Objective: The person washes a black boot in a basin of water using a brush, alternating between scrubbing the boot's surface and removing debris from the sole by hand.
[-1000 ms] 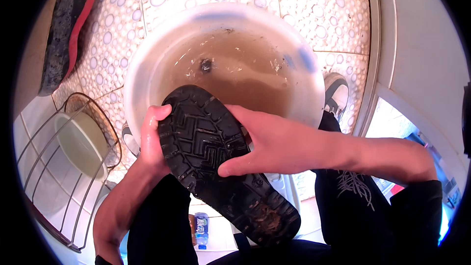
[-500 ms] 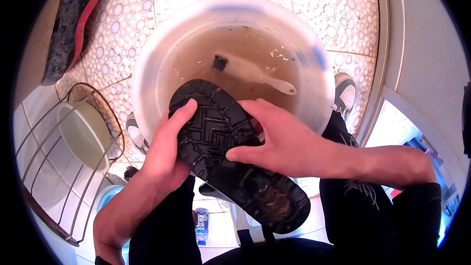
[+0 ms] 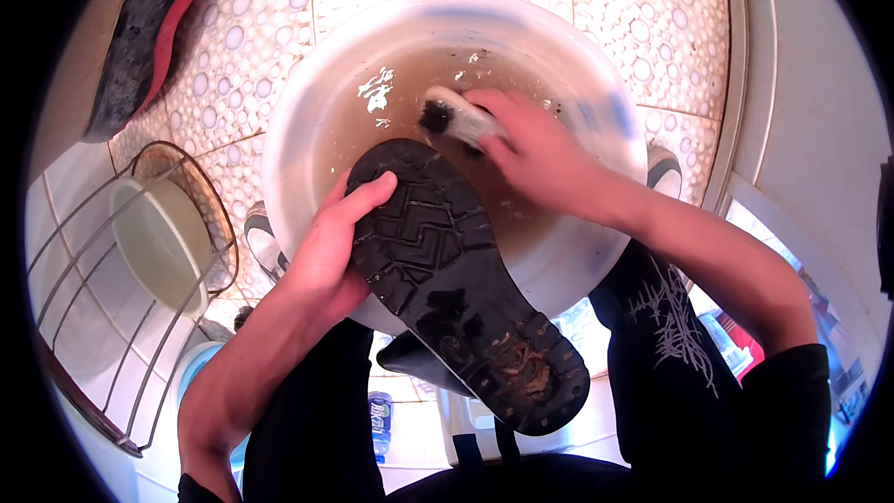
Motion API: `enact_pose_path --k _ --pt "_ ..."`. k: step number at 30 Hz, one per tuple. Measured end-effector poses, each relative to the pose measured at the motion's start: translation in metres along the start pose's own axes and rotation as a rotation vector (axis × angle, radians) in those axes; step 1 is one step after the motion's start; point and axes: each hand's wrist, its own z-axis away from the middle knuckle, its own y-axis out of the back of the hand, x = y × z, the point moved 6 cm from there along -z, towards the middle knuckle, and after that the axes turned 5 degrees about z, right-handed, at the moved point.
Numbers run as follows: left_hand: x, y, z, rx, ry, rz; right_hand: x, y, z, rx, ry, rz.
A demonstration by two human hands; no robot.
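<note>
A black shoe (image 3: 438, 289) is turned sole up, its grooved tread facing me and brown dirt stuck at the end nearest me. My left hand (image 3: 326, 247) grips its far end from the left, thumb lying on the tread. Over the basin (image 3: 307, 84) of murky brown water, my right hand (image 3: 531, 144) is closed on a pale scrub brush (image 3: 466, 123) with dark bristles. The brush is just beyond the shoe and apart from its sole; most of its handle is hidden by my hand.
At the left, a wire rack (image 3: 88, 289) stands by a pale green basin (image 3: 163, 242). A dark sole with a red edge (image 3: 149, 37) juts in at the upper left. Near my legs are a bottle (image 3: 380, 424) and a blue-rimmed tub (image 3: 196, 373). A door frame (image 3: 740, 84) runs along the right.
My right hand has let go of the shoe, reached into the basin and taken hold of the brush that lay in the water. My left hand still holds the shoe, now tilted more upright.
</note>
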Motion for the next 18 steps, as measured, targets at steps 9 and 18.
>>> enact_pose_path --k 9,18 --pt "0.003 -0.012 0.000 -0.125 -0.115 -0.067 -0.084 0.076 0.033 -0.141 0.157 0.062" --pt "0.008 -0.014 0.006 -0.079 -0.092 -0.075 -0.108 0.063 0.034 -0.181 0.138 0.091"
